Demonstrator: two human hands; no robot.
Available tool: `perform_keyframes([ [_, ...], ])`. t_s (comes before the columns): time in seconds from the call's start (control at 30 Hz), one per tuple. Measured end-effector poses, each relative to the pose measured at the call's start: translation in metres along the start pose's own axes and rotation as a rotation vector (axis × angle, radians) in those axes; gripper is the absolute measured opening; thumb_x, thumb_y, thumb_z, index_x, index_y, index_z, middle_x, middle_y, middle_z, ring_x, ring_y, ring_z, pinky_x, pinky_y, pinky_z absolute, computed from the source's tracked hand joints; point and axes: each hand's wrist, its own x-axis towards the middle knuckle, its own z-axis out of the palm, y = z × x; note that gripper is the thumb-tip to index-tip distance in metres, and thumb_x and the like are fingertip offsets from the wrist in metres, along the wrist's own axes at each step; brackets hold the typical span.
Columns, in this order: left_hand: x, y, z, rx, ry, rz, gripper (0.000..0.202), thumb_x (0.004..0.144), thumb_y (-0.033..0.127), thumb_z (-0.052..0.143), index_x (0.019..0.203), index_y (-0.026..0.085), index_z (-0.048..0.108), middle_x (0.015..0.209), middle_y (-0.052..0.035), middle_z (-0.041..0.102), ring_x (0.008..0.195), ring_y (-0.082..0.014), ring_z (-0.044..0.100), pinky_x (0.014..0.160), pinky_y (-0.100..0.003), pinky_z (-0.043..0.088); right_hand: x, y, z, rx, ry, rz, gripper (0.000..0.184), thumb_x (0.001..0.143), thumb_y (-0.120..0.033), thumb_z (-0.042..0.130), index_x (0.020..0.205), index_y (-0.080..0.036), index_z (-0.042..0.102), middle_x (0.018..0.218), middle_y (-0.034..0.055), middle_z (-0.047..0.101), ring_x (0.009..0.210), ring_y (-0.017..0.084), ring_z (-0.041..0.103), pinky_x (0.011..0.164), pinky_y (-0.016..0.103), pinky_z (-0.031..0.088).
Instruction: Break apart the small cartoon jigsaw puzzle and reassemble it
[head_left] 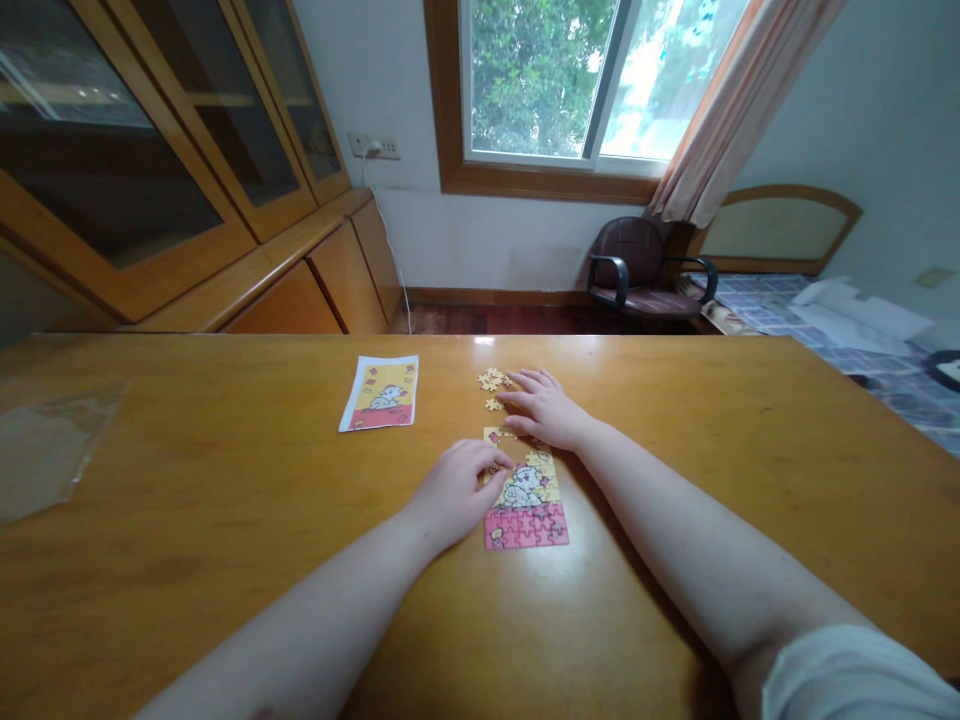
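Note:
A small jigsaw puzzle (529, 500), yellow above and pink below with a white animal, lies partly assembled on the wooden table (225, 480). My left hand (457, 490) rests at its left edge, fingers curled with the fingertips on the puzzle's upper left. My right hand (544, 408) lies flat just above the puzzle's top, fingers stretched toward the loose yellow pieces (493, 385). A printed reference picture (380, 392) of the same design lies to the left.
A clear plastic bag (45, 450) lies at the table's left edge. Beyond the table stand wooden cabinets with glass doors (172, 170), a dark office chair (637, 270) under the window, and a bed (840, 320) at right.

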Motion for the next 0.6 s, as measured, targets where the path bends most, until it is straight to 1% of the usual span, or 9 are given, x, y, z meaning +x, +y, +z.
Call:
perform_keyframes([
  [0.13, 0.001, -0.006, 0.0, 0.053, 0.07, -0.036, 0.016, 0.082, 0.023, 0.052, 0.087, 0.021, 0.067, 0.092, -0.0032, 0.068, 0.092, -0.0205, 0.059, 0.086, -0.037, 0.046, -0.002, 0.003, -0.003, -0.018, 0.028, 0.022, 0.047, 0.09, -0.055, 0.044, 0.123, -0.027, 0.061, 0.145, 0.0068, 0.042, 0.135, 0.031, 0.031, 0.112, 0.054, 0.016],
  [0.23, 0.001, -0.009, 0.001, 0.056, 0.093, -0.064, 0.017, 0.083, 0.023, 0.051, 0.087, 0.021, 0.067, 0.093, -0.0034, 0.068, 0.093, -0.0209, 0.059, 0.087, -0.037, 0.046, -0.003, 0.007, -0.005, -0.034, 0.082, 0.08, 0.042, 0.093, -0.051, 0.04, 0.112, -0.026, 0.068, 0.138, 0.0058, 0.051, 0.131, 0.028, 0.036, 0.112, 0.051, 0.018],
  [0.27, 0.001, -0.009, 0.001, 0.052, 0.093, -0.068, 0.017, 0.083, 0.023, 0.051, 0.088, 0.021, 0.067, 0.093, -0.0035, 0.068, 0.093, -0.0209, 0.059, 0.087, -0.037, 0.046, -0.003, 0.009, -0.005, -0.042, 0.102, 0.107, 0.042, 0.094, -0.05, 0.039, 0.112, -0.025, 0.068, 0.137, 0.0059, 0.052, 0.13, 0.027, 0.037, 0.112, 0.05, 0.018],
  [0.33, 0.001, -0.008, 0.001, 0.047, 0.089, -0.069, 0.017, 0.083, 0.023, 0.051, 0.088, 0.021, 0.067, 0.093, -0.0036, 0.068, 0.092, -0.0208, 0.059, 0.086, -0.037, 0.047, -0.002, 0.011, -0.004, -0.059, 0.122, 0.16, 0.046, 0.093, -0.051, 0.038, 0.122, -0.024, 0.062, 0.141, 0.0074, 0.048, 0.133, 0.028, 0.034, 0.112, 0.049, 0.018],
  [0.4, 0.001, -0.006, 0.001, 0.046, 0.084, -0.067, 0.017, 0.083, 0.023, 0.05, 0.088, 0.021, 0.067, 0.092, -0.0037, 0.068, 0.091, -0.0208, 0.059, 0.085, -0.037, 0.047, 0.001, 0.012, -0.002, -0.069, 0.1, 0.196, 0.054, 0.091, -0.056, 0.039, 0.135, -0.026, 0.05, 0.148, 0.0091, 0.036, 0.137, 0.033, 0.026, 0.112, 0.053, 0.016],
  [0.43, 0.001, -0.006, 0.001, 0.045, 0.081, -0.068, 0.017, 0.083, 0.023, 0.051, 0.088, 0.021, 0.067, 0.092, -0.0037, 0.068, 0.091, -0.0208, 0.059, 0.085, -0.037, 0.047, 0.002, 0.013, -0.001, -0.069, 0.077, 0.206, 0.057, 0.09, -0.057, 0.039, 0.138, -0.028, 0.046, 0.151, 0.0092, 0.032, 0.138, 0.035, 0.023, 0.111, 0.056, 0.015],
  [0.47, 0.001, -0.005, 0.001, 0.045, 0.079, -0.071, 0.017, 0.083, 0.023, 0.051, 0.087, 0.021, 0.067, 0.091, -0.0036, 0.068, 0.091, -0.0208, 0.058, 0.085, -0.037, 0.047, 0.003, 0.013, -0.001, -0.065, 0.057, 0.213, 0.056, 0.09, -0.058, 0.039, 0.138, -0.03, 0.046, 0.152, 0.009, 0.029, 0.139, 0.036, 0.021, 0.11, 0.059, 0.014],
  [0.5, 0.001, -0.005, 0.001, 0.043, 0.077, -0.075, 0.017, 0.083, 0.024, 0.051, 0.087, 0.021, 0.067, 0.091, -0.0035, 0.068, 0.091, -0.0208, 0.058, 0.085, -0.037, 0.047, 0.003, 0.013, -0.001, -0.061, 0.05, 0.219, 0.054, 0.09, -0.059, 0.039, 0.135, -0.031, 0.05, 0.151, 0.0086, 0.031, 0.139, 0.037, 0.021, 0.109, 0.06, 0.013],
  [0.6, 0.002, -0.005, 0.001, 0.038, 0.077, -0.083, 0.017, 0.083, 0.024, 0.051, 0.087, 0.021, 0.067, 0.091, -0.0031, 0.068, 0.091, -0.0204, 0.059, 0.086, -0.037, 0.046, 0.003, 0.012, -0.003, -0.066, 0.096, 0.218, 0.047, 0.092, -0.056, 0.037, 0.115, -0.028, 0.067, 0.14, 0.0075, 0.047, 0.136, 0.033, 0.028, 0.111, 0.057, 0.013],
])
